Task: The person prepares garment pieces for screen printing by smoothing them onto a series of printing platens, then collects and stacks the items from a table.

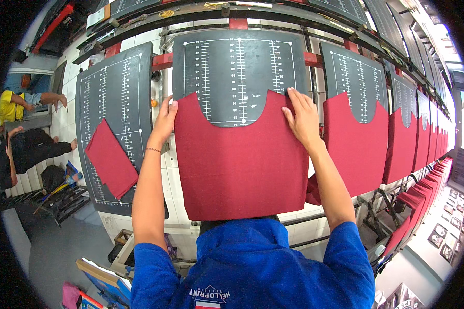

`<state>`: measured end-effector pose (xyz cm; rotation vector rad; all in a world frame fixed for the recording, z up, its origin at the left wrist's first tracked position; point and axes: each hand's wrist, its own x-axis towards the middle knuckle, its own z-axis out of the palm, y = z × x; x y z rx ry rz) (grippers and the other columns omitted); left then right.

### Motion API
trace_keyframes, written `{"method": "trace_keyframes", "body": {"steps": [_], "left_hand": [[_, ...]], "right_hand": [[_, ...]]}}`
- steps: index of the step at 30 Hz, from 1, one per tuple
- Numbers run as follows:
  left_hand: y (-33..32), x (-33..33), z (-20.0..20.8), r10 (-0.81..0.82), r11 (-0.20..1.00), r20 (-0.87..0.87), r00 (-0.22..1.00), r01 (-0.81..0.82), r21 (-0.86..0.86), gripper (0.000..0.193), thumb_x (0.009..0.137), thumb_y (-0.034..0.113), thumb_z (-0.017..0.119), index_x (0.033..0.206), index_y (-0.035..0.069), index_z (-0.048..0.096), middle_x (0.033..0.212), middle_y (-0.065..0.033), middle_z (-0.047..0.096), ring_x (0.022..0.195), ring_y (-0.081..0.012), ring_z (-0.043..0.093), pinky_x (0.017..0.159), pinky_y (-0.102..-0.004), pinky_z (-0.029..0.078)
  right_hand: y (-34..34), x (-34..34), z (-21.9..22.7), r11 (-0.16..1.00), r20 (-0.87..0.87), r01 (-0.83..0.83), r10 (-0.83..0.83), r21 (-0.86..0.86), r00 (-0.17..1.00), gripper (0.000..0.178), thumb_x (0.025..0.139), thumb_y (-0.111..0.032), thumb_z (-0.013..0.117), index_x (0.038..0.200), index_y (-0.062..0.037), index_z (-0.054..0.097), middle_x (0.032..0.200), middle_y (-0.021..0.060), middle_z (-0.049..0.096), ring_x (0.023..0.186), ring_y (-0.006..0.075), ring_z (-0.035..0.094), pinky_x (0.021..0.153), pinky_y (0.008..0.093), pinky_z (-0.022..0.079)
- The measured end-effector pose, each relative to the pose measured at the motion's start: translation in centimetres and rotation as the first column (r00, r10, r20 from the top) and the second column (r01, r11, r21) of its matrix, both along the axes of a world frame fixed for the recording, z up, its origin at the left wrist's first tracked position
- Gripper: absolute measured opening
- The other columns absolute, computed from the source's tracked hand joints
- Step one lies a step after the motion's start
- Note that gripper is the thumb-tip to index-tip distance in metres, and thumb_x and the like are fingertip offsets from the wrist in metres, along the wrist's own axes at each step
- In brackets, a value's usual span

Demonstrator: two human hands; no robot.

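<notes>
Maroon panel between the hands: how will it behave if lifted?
The maroon panel is likely floppy: it looks like flat-laid cloth. Probably light, since it appears thin. Its narrow top tips may bend first.

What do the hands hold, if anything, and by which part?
Left hand and right hand touch the red fabric at its upper side edges; grip unclear.

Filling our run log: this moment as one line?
red fabric: over dark board | left hand: at fabric's left edge | right hand: at upper right corner

Red cloth (242, 170) hides much of the central board (258, 64); the lower edge crops the blue shirt (252, 262).
</notes>
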<state>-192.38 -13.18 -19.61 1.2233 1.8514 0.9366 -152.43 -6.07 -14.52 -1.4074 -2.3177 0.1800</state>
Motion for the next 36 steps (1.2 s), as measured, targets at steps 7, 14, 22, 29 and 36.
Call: {"method": "trace_keyframes", "body": {"steps": [7, 14, 22, 29, 36], "left_hand": [[0.4, -1.5, 1.0, -0.108, 0.994, -0.201, 0.974, 0.102, -0.037, 0.034, 0.093, 0.032, 0.065, 0.090, -0.002, 0.058, 0.074, -0.0143, 0.062, 0.067, -0.0220, 0.058, 0.063, -0.0361, 0.046], [1.1, -0.7, 4.1, -0.140, 0.983, -0.343, 0.929, 0.173, 0.068, 0.024, 0.094, 0.022, 0.064, 0.091, 0.000, 0.059, 0.076, -0.0180, 0.064, 0.065, -0.0341, 0.061, 0.063, -0.0368, 0.048], [3.0, -2.1, 2.8, -0.043, 0.938, -0.434, 0.900, 0.186, 0.291, 0.019, 0.096, 0.021, 0.060, 0.099, 0.003, 0.064, 0.085, -0.0183, 0.068, 0.078, -0.0372, 0.067, 0.066, -0.0387, 0.051], [4.4, -2.3, 2.0, -0.089, 0.961, -0.527, 0.845, 0.212, 0.179, 0.019, 0.098, 0.020, 0.056, 0.100, 0.002, 0.061, 0.094, -0.0197, 0.065, 0.086, -0.0406, 0.064, 0.073, -0.0412, 0.050], [4.8, -1.9, 2.2, -0.143, 0.942, -0.567, 0.811, 0.287, 0.172, 0.021, 0.097, 0.024, 0.057, 0.098, 0.003, 0.055, 0.086, -0.0180, 0.064, 0.082, -0.0422, 0.061, 0.071, -0.0472, 0.049]], "right_hand": [[1.9, 0.2, -0.8, 0.999, 0.011, -0.034, 0.035, -0.032, 0.999, 0.017, 0.083, -0.018, 0.071, 0.098, -0.0111, 0.069, 0.090, 0.0038, 0.062, 0.088, 0.0251, 0.056, 0.077, 0.0382, 0.042], [2.2, 0.7, -1.6, 0.997, -0.186, -0.033, 0.020, -0.064, 0.982, 0.009, 0.088, -0.016, 0.067, 0.091, -0.0081, 0.065, 0.084, 0.0090, 0.063, 0.079, 0.0309, 0.061, 0.069, 0.0403, 0.047], [4.9, 0.1, -1.1, 0.999, -0.101, -0.036, 0.034, -0.020, 0.994, 0.012, 0.092, -0.021, 0.063, 0.092, -0.0092, 0.065, 0.083, 0.0079, 0.064, 0.071, 0.0306, 0.064, 0.061, 0.0393, 0.051], [6.1, -0.7, -1.2, 0.997, -0.039, -0.035, 0.032, -0.067, 0.999, 0.012, 0.093, -0.021, 0.063, 0.094, -0.0094, 0.066, 0.082, 0.0073, 0.063, 0.071, 0.0294, 0.064, 0.063, 0.0384, 0.051], [6.4, -0.9, -1.5, 1.000, 0.008, -0.020, 0.020, 0.006, 1.000, 0.013, 0.091, -0.026, 0.065, 0.090, -0.0137, 0.065, 0.077, 0.0050, 0.062, 0.065, 0.0278, 0.063, 0.058, 0.0376, 0.051]]}}
